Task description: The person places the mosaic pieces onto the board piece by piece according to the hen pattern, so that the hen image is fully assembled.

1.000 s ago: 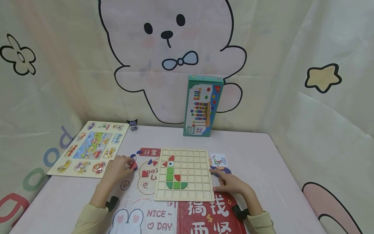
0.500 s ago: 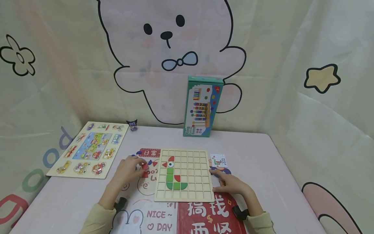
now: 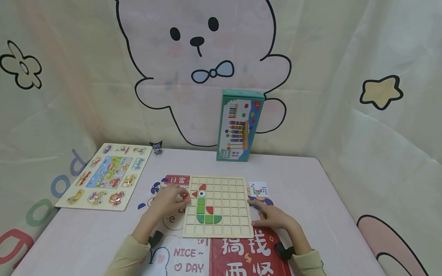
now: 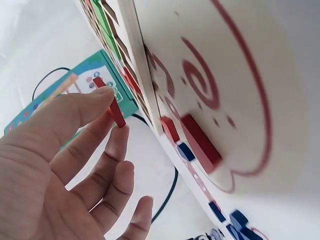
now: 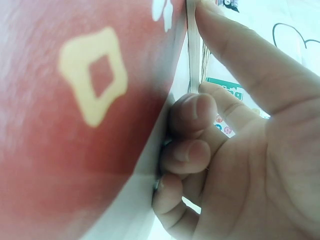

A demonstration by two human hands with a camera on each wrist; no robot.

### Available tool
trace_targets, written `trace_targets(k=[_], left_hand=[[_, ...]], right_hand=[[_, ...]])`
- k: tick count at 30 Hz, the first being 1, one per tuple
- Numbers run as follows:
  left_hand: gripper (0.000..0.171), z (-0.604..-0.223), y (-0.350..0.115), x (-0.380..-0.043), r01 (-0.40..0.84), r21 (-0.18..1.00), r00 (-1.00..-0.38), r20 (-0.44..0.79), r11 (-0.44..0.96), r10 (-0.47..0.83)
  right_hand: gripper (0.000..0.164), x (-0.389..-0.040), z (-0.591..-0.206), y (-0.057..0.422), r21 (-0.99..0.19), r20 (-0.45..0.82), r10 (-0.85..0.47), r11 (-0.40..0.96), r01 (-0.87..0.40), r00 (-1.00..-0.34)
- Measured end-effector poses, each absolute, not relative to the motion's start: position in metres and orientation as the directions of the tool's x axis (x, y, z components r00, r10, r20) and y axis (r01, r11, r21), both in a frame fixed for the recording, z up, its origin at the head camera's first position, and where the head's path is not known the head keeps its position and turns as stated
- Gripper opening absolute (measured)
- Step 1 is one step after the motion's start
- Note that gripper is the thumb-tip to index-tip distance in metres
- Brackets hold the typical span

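Note:
My left hand [image 3: 168, 200] pinches a flat red square piece [image 4: 116, 111] between thumb and fingers, at the left edge of the wooden grid board [image 3: 231, 225]. In the head view this red piece overlaps the board's edge. Green, red and white pieces, one marked as an eye, form a bird-like figure in the grid; a green square [image 3: 200, 209] is part of its neck. At the board's right edge, my right hand [image 3: 273, 217] touches the side with thumb and index finger, its other fingers bent. Beneath the left hand lies another loose red block [image 4: 200, 143].
Blue pieces [image 3: 155, 188] lie left of the board, with a blue half-round [image 3: 141, 206] nearer me. A small pattern card [image 3: 258, 189] sits to the right. Behind stand a toy box [image 3: 238, 128] and a small figurine [image 3: 157, 147]; a vehicle puzzle [image 3: 69, 184] lies far left.
My left hand has carried the red square rightward from the loose pieces to the board's left edge, uncovering blue pieces behind it. My right hand has stayed at the board's edge.

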State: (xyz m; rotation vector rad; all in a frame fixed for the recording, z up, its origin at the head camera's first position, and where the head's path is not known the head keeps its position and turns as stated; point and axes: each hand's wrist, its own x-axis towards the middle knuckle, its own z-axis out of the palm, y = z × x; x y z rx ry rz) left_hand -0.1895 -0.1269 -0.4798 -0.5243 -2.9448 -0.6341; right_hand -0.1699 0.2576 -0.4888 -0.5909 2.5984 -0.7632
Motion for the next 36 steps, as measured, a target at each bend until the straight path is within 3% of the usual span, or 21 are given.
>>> trace_targets(k=[24,36], left_hand=[[0.019,-0.48,-0.069,-0.192,0.545,0.313,-0.838,0.178,0.778,0.516],[0.022,-0.483,-0.053,-0.192,0.567,0.347,-0.814,0.095,0.747,0.573]], right_hand=[[0.072,-0.171,-0.491,0.258,-0.58,-0.224,-0.487,0.763,-0.286,-0.844],[0.072,-0.172,-0.492,0.258,-0.582,-0.222,-0.491,0.76,-0.29,-0.842]])
